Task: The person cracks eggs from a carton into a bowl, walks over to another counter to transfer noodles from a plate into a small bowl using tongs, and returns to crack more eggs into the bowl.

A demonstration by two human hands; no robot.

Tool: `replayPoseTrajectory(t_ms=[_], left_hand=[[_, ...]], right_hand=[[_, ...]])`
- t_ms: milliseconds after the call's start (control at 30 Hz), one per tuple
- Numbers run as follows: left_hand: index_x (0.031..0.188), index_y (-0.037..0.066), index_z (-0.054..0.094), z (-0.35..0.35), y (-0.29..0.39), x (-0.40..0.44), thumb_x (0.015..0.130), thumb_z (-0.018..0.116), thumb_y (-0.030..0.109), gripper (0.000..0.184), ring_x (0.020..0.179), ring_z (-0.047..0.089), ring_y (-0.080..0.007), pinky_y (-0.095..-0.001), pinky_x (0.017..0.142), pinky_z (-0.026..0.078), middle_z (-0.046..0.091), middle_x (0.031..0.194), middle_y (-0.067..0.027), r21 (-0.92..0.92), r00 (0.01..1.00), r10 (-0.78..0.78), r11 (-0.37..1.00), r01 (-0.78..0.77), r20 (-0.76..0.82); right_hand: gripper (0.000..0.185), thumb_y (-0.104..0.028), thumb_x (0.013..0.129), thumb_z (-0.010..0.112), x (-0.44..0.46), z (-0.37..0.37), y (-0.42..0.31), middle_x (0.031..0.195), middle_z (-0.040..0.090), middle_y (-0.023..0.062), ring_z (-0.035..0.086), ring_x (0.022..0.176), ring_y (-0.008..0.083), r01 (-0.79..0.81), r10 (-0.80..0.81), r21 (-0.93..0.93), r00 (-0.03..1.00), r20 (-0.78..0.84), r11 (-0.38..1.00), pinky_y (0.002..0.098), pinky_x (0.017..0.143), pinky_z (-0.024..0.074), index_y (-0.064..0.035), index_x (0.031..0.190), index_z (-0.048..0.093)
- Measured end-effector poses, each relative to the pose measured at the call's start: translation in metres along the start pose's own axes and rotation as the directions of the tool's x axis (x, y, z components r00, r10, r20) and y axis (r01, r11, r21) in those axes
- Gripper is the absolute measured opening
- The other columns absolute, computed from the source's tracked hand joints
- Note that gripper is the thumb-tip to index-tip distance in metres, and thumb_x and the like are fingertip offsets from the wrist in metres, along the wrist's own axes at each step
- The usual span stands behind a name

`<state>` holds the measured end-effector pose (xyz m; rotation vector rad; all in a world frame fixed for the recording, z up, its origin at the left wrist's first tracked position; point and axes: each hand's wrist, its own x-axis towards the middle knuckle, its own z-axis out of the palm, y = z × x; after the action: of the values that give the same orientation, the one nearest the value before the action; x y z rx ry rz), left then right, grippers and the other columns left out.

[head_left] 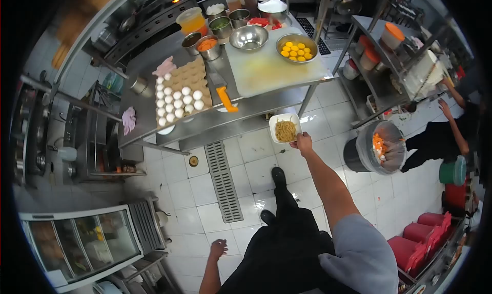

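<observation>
My right hand (302, 144) grips the near right rim of a white square bowl (273, 135). Inside it lies a heap of brownish noodles (285, 131). The bowl is out over the tiled floor, just in front of the steel table (225, 121). Down at my side hangs my left hand (219, 248), its fingers loosely apart and nothing visible in it. On the table nearest the bowl are a white cutting board (261, 76) with yellow stains and a metal bowl of egg yolks (296, 49). A scraper with an orange handle (225, 99) sticks out past the table edge.
White eggs (178, 103) fill part of a cardboard tray (190, 79). A lined bin (366, 150) with orange and white scraps stands right, beside another person (451, 125). Steel shelves (376, 84), a floor drain grate (223, 181), a glass-top fridge (84, 243) and red containers (420, 232) surround me.
</observation>
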<state>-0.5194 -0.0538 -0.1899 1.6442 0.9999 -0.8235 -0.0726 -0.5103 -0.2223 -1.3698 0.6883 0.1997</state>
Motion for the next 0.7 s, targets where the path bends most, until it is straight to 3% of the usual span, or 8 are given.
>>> replayPoseTrajectory(t_ms=[100, 233, 367, 433, 467, 500, 567, 700], left_hand=[[0.119, 0.0, 0.055, -0.056, 0.063, 0.01, 0.098, 0.057, 0.031, 0.037, 0.078, 0.069, -0.0248, -0.0357, 0.058, 0.058, 0.064, 0.102, -0.0151, -0.382, 0.962, 0.249, 0.883, -0.272, -0.11], [0.125, -0.002, 0.053, -0.06, 0.262, -0.058, 0.1, 0.055, 0.026, 0.038, 0.081, 0.068, -0.0213, -0.0305, 0.059, 0.056, 0.063, 0.103, -0.0131, -0.198, 0.781, 0.411, 0.813, -0.547, -0.47], [0.126, -0.005, 0.054, -0.086, 0.39, -0.069, 0.101, 0.055, 0.027, 0.041, 0.082, 0.066, -0.0192, -0.0292, 0.061, 0.055, 0.064, 0.104, -0.0124, -0.024, 0.621, 0.502, 0.766, -0.642, -0.602], [0.125, -0.004, 0.055, -0.101, 0.449, -0.061, 0.1, 0.056, 0.026, 0.039, 0.083, 0.065, -0.0178, -0.0285, 0.063, 0.054, 0.064, 0.103, -0.0109, 0.106, 0.527, 0.598, 0.716, -0.69, -0.605], [0.126, -0.003, 0.056, -0.109, 0.475, -0.051, 0.1, 0.056, 0.026, 0.039, 0.084, 0.064, -0.0169, -0.0274, 0.064, 0.054, 0.064, 0.103, -0.0104, 0.156, 0.5, 0.632, 0.698, -0.699, -0.592], [0.127, -0.003, 0.056, -0.117, 0.501, -0.041, 0.1, 0.057, 0.025, 0.039, 0.085, 0.064, -0.0159, -0.0263, 0.065, 0.053, 0.065, 0.103, -0.0098, 0.203, 0.476, 0.666, 0.68, -0.705, -0.575], [0.127, -0.003, 0.056, -0.138, 0.55, -0.001, 0.099, 0.058, 0.021, 0.038, 0.087, 0.063, -0.0147, -0.0258, 0.067, 0.053, 0.065, 0.104, -0.0099, 0.338, 0.375, 0.761, 0.594, -0.73, -0.529], [0.127, -0.003, 0.057, -0.163, 0.656, 0.072, 0.091, 0.063, 0.01, 0.038, 0.098, 0.063, -0.0259, -0.0352, 0.076, 0.054, 0.066, 0.11, -0.0154, 0.67, 0.197, 0.925, 0.371, -0.643, -0.323]], right_hand=[[0.026, -0.014, 0.091, 0.045, 0.063, 0.044, 0.005, 0.085, 0.065, 0.0184, 0.068, 0.066, 0.025, -0.049, 0.047, 0.048, 0.998, 0.041, 0.998, 0.0345, 0.058, 0.0609, 0.0054, 0.109, 0.047], [0.023, -0.014, 0.092, 0.046, 0.153, 0.095, 0.023, 0.086, 0.065, 0.0169, 0.066, 0.063, 0.0239, -0.041, 0.036, 0.086, 0.998, 0.054, 0.995, 0.0355, 0.056, 0.0601, 0.0017, 0.109, 0.048], [0.021, -0.025, 0.096, 0.052, 0.207, 0.125, 0.032, 0.079, 0.063, 0.0119, 0.061, 0.054, 0.0185, -0.095, 0.087, 0.153, 0.995, 0.058, 0.984, 0.0319, 0.044, 0.0525, -0.0034, 0.097, 0.053], [0.024, -0.032, 0.096, 0.057, 0.216, 0.127, 0.029, 0.068, 0.058, 0.0054, 0.051, 0.046, 0.0118, -0.167, 0.141, 0.186, 0.979, 0.144, 0.968, 0.0282, 0.037, 0.0396, -0.0101, 0.088, 0.055], [0.032, -0.041, 0.092, 0.064, 0.231, 0.127, 0.045, 0.082, 0.064, 0.0059, 0.058, 0.055, 0.0145, -0.153, 0.121, 0.172, 0.976, 0.183, 0.973, 0.0302, 0.047, 0.0496, -0.0101, 0.101, 0.06], [0.026, -0.036, 0.096, 0.058, 0.213, 0.135, 0.021, 0.07, 0.059, 0.003, 0.051, 0.051, 0.0102, -0.172, 0.163, 0.21, 0.985, 0.062, 0.962, 0.029, 0.04, 0.0384, -0.0125, 0.084, 0.057], [0.025, -0.034, 0.092, 0.063, 0.211, 0.131, 0.026, 0.089, 0.065, 0.0065, 0.061, 0.072, 0.0143, -0.081, 0.051, 0.196, 0.987, 0.154, 0.977, 0.0329, 0.055, 0.0507, -0.009, 0.096, 0.06], [0.024, -0.031, 0.093, 0.063, 0.23, 0.108, 0.056, 0.09, 0.064, 0.0051, 0.062, 0.073, 0.0154, 0.147, -0.182, 0.177, 0.963, 0.199, 0.973, 0.0344, 0.058, 0.0528, -0.0093, 0.102, 0.059]])
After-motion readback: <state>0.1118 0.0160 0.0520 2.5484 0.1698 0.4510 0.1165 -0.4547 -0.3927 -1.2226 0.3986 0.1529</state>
